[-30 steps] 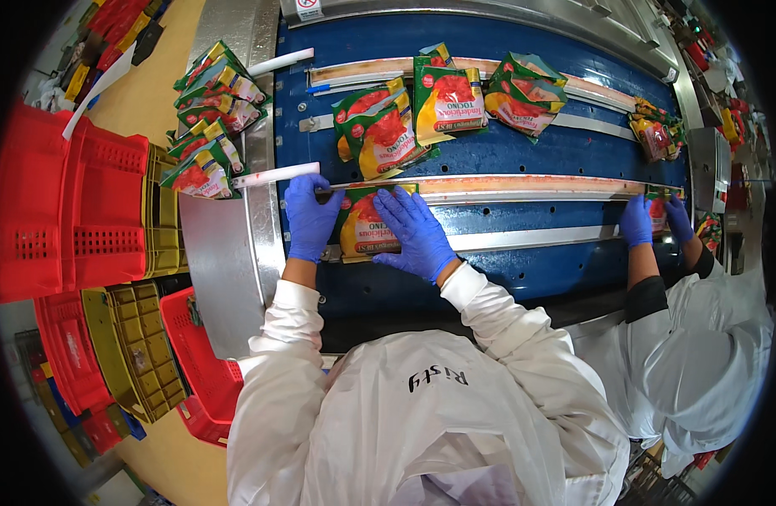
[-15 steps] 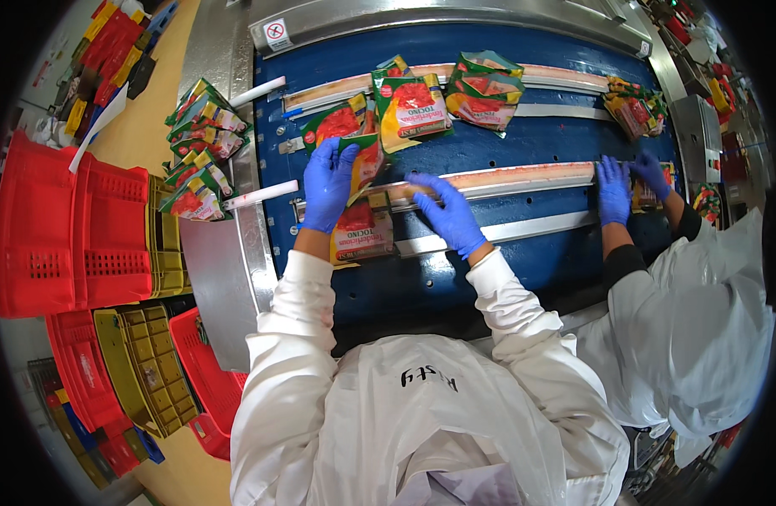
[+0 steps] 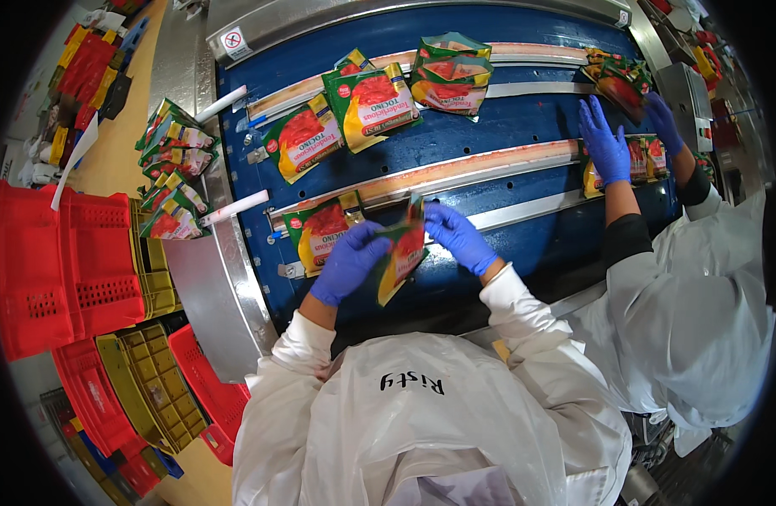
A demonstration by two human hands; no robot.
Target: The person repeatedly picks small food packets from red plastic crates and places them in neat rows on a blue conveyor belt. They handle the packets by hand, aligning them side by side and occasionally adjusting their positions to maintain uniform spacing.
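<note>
The left hand (image 3: 348, 265) grips a tilted, blurred pouch (image 3: 402, 257) above the near edge of the blue worktop (image 3: 523, 118); the right hand (image 3: 461, 240) has its fingers at the pouch's upper right edge, and from here I can't tell whether they pinch it. Another pouch (image 3: 310, 229) lies just beyond the left hand, toward the worktop's left edge. Near the right edge, a co-worker's hands (image 3: 607, 145) hang beside more pouches (image 3: 655, 157).

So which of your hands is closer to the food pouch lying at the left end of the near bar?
Left. The left hand overlaps the lower right edge of the lying food pouch in view; the right hand is farther right, past the held food pouch.
</note>
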